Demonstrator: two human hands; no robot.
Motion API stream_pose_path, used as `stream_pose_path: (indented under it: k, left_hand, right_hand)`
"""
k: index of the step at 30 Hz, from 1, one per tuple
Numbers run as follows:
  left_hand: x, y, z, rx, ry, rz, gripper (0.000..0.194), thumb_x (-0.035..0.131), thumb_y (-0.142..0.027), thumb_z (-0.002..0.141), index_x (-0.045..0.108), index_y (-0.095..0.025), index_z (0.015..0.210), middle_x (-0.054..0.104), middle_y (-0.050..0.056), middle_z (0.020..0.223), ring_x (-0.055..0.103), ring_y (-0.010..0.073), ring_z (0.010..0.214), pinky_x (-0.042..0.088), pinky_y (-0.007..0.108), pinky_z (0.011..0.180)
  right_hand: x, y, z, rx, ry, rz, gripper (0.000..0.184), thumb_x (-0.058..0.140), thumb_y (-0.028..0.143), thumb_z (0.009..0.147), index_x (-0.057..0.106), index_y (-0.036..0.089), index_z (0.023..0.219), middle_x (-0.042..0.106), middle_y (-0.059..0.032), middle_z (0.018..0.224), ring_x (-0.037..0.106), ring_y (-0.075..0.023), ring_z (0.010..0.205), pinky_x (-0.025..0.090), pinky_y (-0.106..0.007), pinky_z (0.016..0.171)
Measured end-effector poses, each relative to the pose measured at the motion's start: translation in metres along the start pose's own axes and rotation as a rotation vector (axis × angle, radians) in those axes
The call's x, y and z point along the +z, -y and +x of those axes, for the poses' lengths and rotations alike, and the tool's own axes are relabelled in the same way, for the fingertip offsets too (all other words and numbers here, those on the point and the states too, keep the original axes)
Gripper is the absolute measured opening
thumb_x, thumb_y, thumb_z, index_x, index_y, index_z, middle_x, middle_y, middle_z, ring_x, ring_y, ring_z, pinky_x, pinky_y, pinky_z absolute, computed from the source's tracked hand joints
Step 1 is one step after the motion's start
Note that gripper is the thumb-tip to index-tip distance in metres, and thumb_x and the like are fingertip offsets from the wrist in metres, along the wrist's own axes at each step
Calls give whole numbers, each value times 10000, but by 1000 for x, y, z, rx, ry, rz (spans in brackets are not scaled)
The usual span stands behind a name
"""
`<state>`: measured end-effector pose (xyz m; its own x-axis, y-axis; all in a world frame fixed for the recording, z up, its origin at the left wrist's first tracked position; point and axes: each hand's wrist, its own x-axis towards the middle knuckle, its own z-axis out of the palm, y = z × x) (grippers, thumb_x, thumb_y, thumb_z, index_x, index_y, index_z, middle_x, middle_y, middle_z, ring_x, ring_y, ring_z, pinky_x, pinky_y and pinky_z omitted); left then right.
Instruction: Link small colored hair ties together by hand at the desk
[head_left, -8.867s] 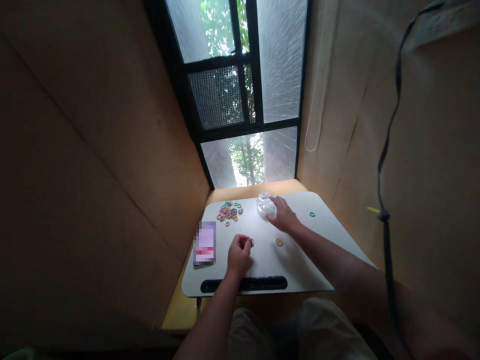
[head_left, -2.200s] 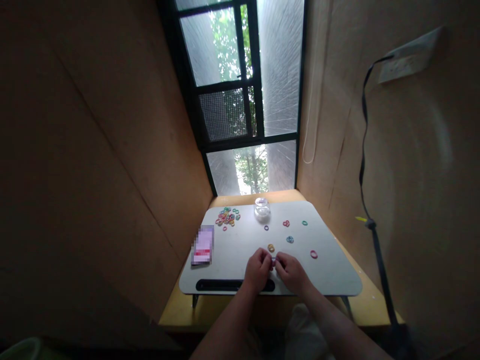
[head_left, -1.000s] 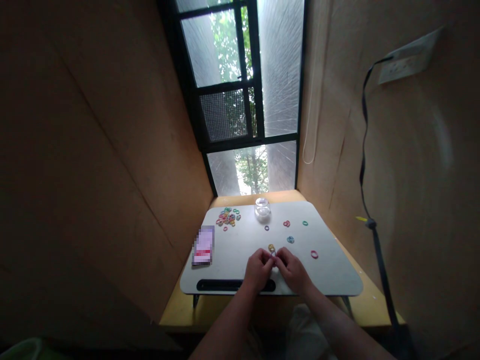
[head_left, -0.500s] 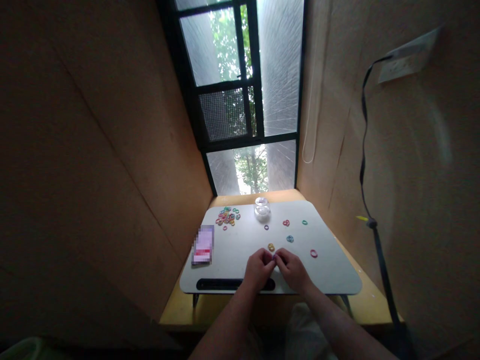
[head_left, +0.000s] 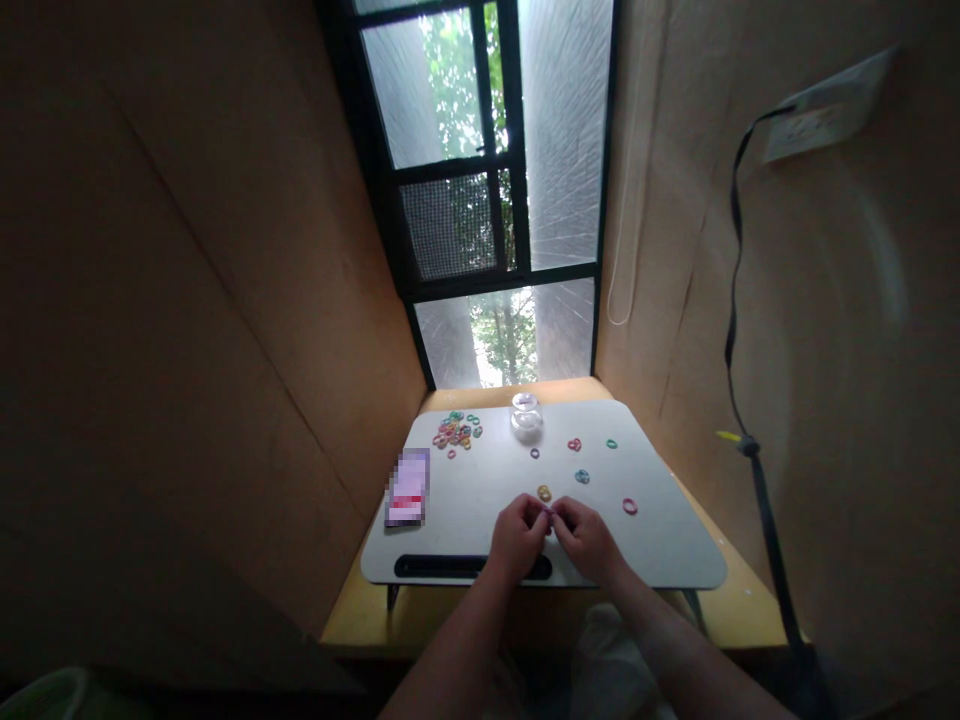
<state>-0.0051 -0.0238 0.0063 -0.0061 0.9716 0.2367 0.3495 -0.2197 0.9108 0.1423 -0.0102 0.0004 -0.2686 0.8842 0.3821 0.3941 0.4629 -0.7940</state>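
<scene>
My left hand point(head_left: 519, 532) and my right hand point(head_left: 583, 540) meet fingertip to fingertip above the front middle of the white table. Both are closed in a pinch on a small purple hair tie point(head_left: 548, 514), mostly hidden by the fingers. Just beyond the fingertips lies a yellow cluster of hair ties point(head_left: 544, 493). A blue-grey cluster point(head_left: 582, 477) and a pink hair tie point(head_left: 630, 507) rest to the right. Farther back are a red-pink cluster point(head_left: 574, 445), a green hair tie point(head_left: 612, 444) and a purple hair tie point(head_left: 535, 454).
A mixed pile of hair ties point(head_left: 454, 432) lies at the back left, above a phone point(head_left: 407, 488) with a blurred screen. Near the back edge stands a clear jar point(head_left: 526, 422). A black slot point(head_left: 439, 567) runs along the front of the folding table point(head_left: 480, 500). Walls rise on both sides.
Slightly more of the purple hair tie shows between my fingertips. My hands stay almost in place, and the whole view has shifted a little.
</scene>
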Motion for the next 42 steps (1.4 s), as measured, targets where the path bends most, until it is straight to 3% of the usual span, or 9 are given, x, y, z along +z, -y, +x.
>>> stream_pose_path:
  k: [14,31,42]
  left_hand:
    - [1,3,-1,23,7,94,148,560,-316,825,606,-181,785,621,-16,680,539,116,618,393,225,598]
    - [0,0,-2,29,9,118,140,553,-308,825,605,-186,780,609,-23,677,529,117,623,383,225,605]
    - [0,3,-1,15,16,125,94,531,-198,779,621,-186,801,629,-19,705,538,126,655,392,230,623]
  right_hand:
    - [3,-3,-1,-16,-14,-72,169,461,245,848,499,202,689,528,29,614,472,-127,577,337,-244,560]
    - [2,-2,-1,-20,-10,-99,167,454,246,847,498,201,693,548,16,628,479,-133,592,341,-251,575]
    - [4,-5,-3,-10,8,-116,161,461,259,860,527,200,726,552,15,634,482,-137,593,344,-252,576]
